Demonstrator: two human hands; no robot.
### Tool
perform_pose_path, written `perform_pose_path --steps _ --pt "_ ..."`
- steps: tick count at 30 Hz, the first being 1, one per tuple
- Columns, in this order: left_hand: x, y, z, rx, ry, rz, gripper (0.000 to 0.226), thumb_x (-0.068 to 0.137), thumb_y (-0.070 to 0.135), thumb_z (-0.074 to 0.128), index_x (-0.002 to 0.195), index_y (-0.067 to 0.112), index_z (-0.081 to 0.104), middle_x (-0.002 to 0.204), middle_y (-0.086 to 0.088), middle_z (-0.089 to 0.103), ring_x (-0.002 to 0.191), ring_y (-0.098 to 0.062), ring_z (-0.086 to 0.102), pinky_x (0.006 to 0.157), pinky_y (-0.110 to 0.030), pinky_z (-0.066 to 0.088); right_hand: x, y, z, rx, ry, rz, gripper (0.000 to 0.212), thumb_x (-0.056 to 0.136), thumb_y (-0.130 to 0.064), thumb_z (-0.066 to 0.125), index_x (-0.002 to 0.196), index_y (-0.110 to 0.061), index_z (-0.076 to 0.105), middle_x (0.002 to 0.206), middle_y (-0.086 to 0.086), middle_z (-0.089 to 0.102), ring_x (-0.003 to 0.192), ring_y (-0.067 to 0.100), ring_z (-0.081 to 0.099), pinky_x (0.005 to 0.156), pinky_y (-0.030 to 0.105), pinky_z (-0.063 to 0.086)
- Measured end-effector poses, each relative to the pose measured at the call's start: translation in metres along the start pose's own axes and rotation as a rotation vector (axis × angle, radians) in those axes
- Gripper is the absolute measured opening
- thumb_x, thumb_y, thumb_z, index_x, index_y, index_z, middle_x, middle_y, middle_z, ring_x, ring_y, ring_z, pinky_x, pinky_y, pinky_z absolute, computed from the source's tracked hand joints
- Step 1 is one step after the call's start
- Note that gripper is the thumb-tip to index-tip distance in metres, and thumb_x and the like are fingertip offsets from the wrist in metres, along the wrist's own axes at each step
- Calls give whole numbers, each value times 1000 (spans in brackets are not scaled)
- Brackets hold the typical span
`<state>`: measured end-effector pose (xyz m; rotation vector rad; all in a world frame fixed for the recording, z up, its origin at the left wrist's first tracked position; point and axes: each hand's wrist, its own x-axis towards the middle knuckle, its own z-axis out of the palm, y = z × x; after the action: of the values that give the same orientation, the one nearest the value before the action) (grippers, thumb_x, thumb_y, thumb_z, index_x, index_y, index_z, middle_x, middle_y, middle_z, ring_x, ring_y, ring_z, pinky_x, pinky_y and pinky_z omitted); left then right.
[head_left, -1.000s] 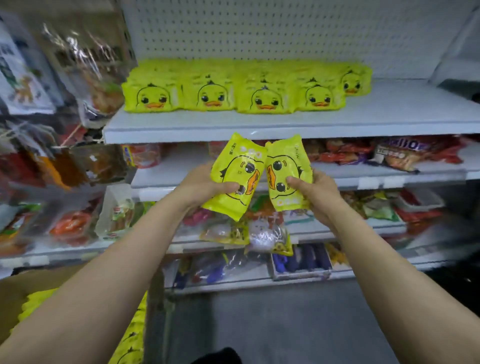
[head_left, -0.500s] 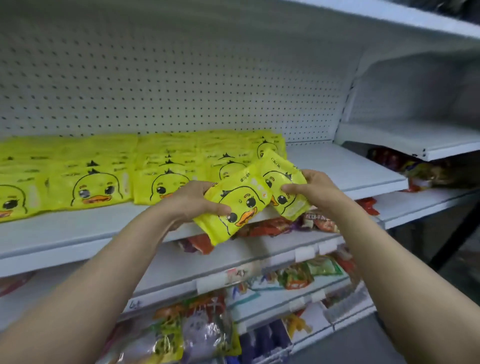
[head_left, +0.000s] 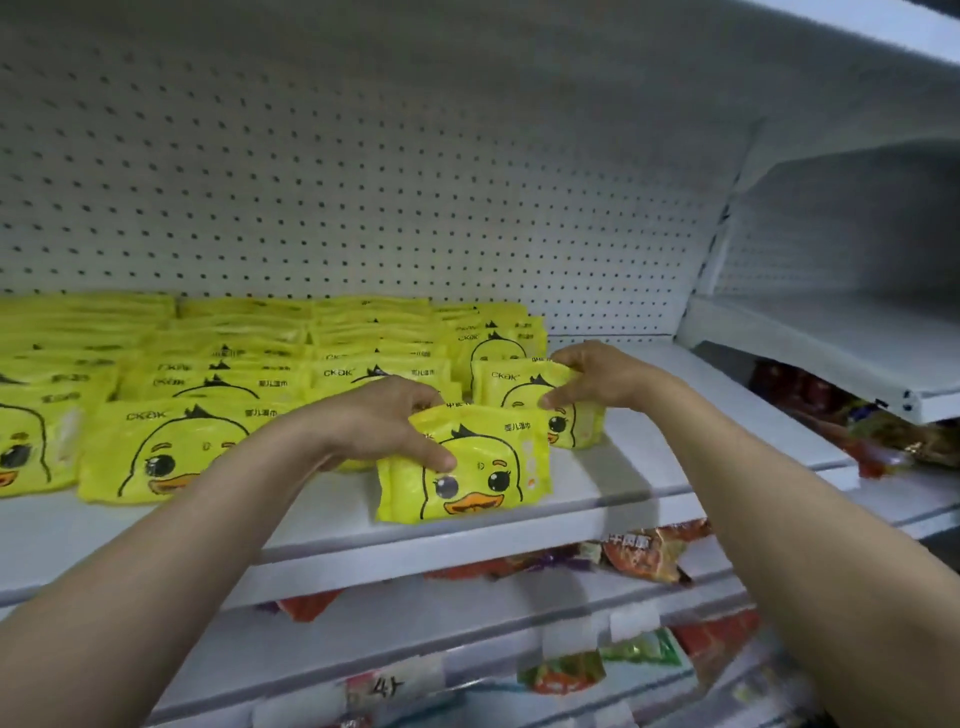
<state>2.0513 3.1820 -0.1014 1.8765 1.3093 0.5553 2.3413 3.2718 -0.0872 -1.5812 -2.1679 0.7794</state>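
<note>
Head view, the only angle available:

- Left hand (head_left: 384, 426) grips the front duck pack (head_left: 467, 478), a glossy yellow soft-plastic pouch printed with a cartoon duck face. The thumb lies across the printed face and the fingers curl over the top edge. The pack stands upright, face out, on the white metal shelf (head_left: 639, 467) near its front lip. The bottom edge looks seated on the shelf.
- Right hand (head_left: 597, 379) pinches the rear duck pack (head_left: 511, 387), same yellow pouch. The fingers go over the top seam and the thumb sits on the front. It is also upright, behind and just right of the front pack, beside the last column of stock.
- A top-edge hold makes sense. The pouches are floppy, so gripping the seam keeps them vertical and the duck facing the aisle while the base settles.
- Rows of matching yellow packs (head_left: 208, 374) fill the shelf to the left, all face-forward and leaning back in files. My read is that these two extend that block to the right.
- The shelf to the right of the rear pack is bare, with a white perforated back panel (head_left: 363, 182) behind it.
- Red snack bags (head_left: 644, 551) sit on the tier below, and a white price label (head_left: 389, 686) is on a lower rail. Neither is involved.
- Risk: the front pack stands apart from the rows with nothing behind it, so it may tip once released.
</note>
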Motion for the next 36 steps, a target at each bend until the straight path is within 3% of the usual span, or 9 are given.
perform_pose_path --steps 4,8,12,17,20,23,25,31,36 --pt "12 6 2 -1 43 -27 36 71 25 85 93 36 58 100 19 58 102 -5 52 83 -17 40 44 0 -6 -214 46 -109 36 70 -38 87 99 -24 71 93 -4 70 93 16 63 82 27 50" --pt "19 11 5 -82 106 -55 33 71 20 85 83 36 59 79 31 64 80 11 57 76 -9 42 72 7 -6 -256 61 -184 54 68 -39 88 115 -23 68 114 2 69 108 22 61 95 37 50" --pt "22 25 16 -96 145 -91 31 72 20 85 100 21 72 103 7 74 104 -15 67 98 -36 50 86 15 -2 -279 112 -275 64 65 -45 87 123 -29 64 119 -7 66 107 16 60 87 31 49" --pt "31 39 29 -118 216 -100 28 72 17 84 97 19 72 98 3 75 95 -14 70 81 -26 52 88 24 0 -386 215 -367 62 68 -55 81 121 -31 60 116 -7 61 110 15 54 79 31 46" --pt "38 44 34 -125 306 -98 45 61 27 91 99 30 67 113 2 68 112 -6 57 93 -30 48 75 19 -6 -148 264 -486 43 79 -52 75 113 -29 64 108 -10 64 106 8 56 85 30 48" --pt "44 48 39 -151 393 -62 47 62 29 90 99 31 63 110 2 67 110 -9 58 88 -28 48 46 4 -19 295 -88 -538 20 86 -29 75 102 -20 67 93 0 73 86 5 65 80 24 50" --pt "49 53 44 -165 458 -29 41 70 23 86 102 28 60 107 2 66 105 -8 59 81 -23 48 35 4 -24 351 -266 -541 23 85 -18 77 104 -16 64 100 15 73 86 13 66 81 28 53" --pt "59 54 47 -98 599 80 25 79 33 78 96 30 61 106 15 63 104 -12 56 85 -32 42 32 23 -37 410 -253 -513 21 81 -7 78 94 -11 63 81 12 66 71 9 61 64 16 46" --pt "69 55 53 -140 651 90 10 83 25 75 83 22 65 96 14 68 99 -7 58 88 -29 39 37 32 -40 379 -195 -512 13 79 -8 80 86 -9 70 77 1 72 73 8 64 71 18 49"
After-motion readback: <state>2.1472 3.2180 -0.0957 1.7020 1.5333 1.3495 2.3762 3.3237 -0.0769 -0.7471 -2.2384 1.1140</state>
